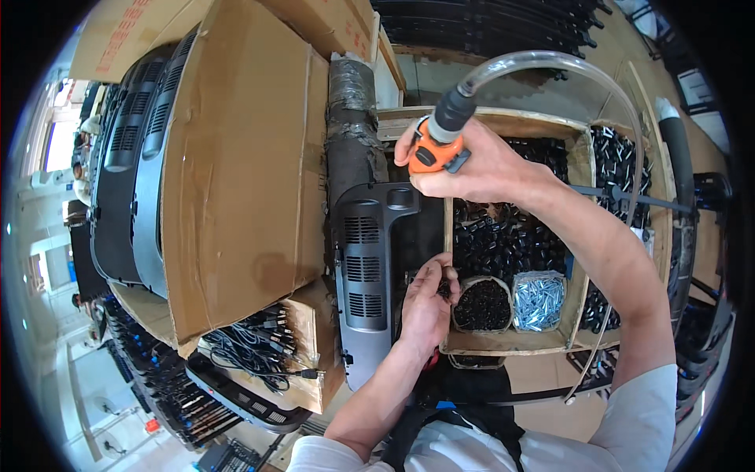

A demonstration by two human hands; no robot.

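Note:
My right hand (489, 167) is closed round an orange and black power screwdriver (425, 157), held above the far end of a grey plastic housing (368, 344). A clear hose (543, 60) runs from the tool's top and arcs away to the right; the tool's tip is hidden below my hand. Curled fingers of my left hand (425, 308) hold a small clump of dark screws (447, 286), beside the right edge of the housing. The housing has three vent grilles and lies in front of me.
On the right, a wooden tray (515, 346) holds black plastic parts (511, 242), a tub of black screws (482, 305) and a tub of silver pins (539, 301). A large cardboard box (244, 165) with more housings stands left. Black cables (252, 346) lie in a carton below it.

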